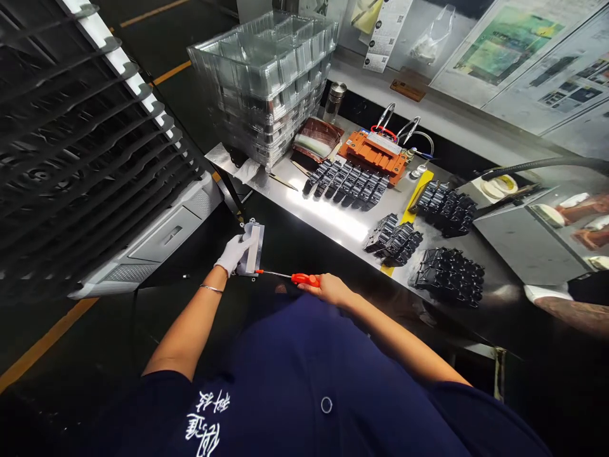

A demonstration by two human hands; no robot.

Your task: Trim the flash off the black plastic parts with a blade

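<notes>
My left hand (233, 253), in a white glove, is closed on a flat silver metal part (255, 249) with small lugs at its corners. The part is held up off the table, in front of my body. In my bare right hand (332, 290) is a tool with a red-orange handle (304, 279), gripped between the fingers. Its thin metal shaft points left, and its orange tip is at the part's near right edge; whether the two touch I cannot tell.
On the steel table (328, 219) stand rows of black moulded parts (349, 184), an orange fixture (373, 152) with tubes and more black parts (447, 276). Stacked clear trays (271, 82) rise at the back left. A large slatted machine (95, 152) is left. Another person's arm (575, 311) shows right.
</notes>
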